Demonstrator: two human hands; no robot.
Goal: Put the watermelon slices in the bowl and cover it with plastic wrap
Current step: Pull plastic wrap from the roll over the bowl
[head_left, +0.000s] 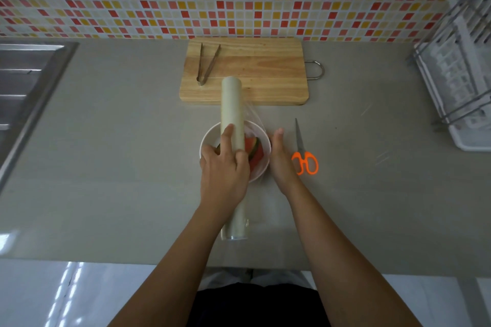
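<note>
A white bowl point(206, 141) stands mid-counter with red watermelon slices point(255, 152) inside. A long roll of plastic wrap point(231, 106) lies across the bowl's left half, pointing away from me, and my left hand point(223, 167) is shut on its middle. A clear sheet of film point(251, 117) stretches from the roll to the right over the bowl. My right hand point(279, 156) presses flat against the bowl's right side, holding the film's edge down there.
A wooden cutting board point(260, 71) with metal tongs point(207, 64) lies behind the bowl. Orange-handled scissors point(304, 154) lie right of my right hand. A steel sink point(24, 82) is at far left, a white dish rack point(462, 69) at far right.
</note>
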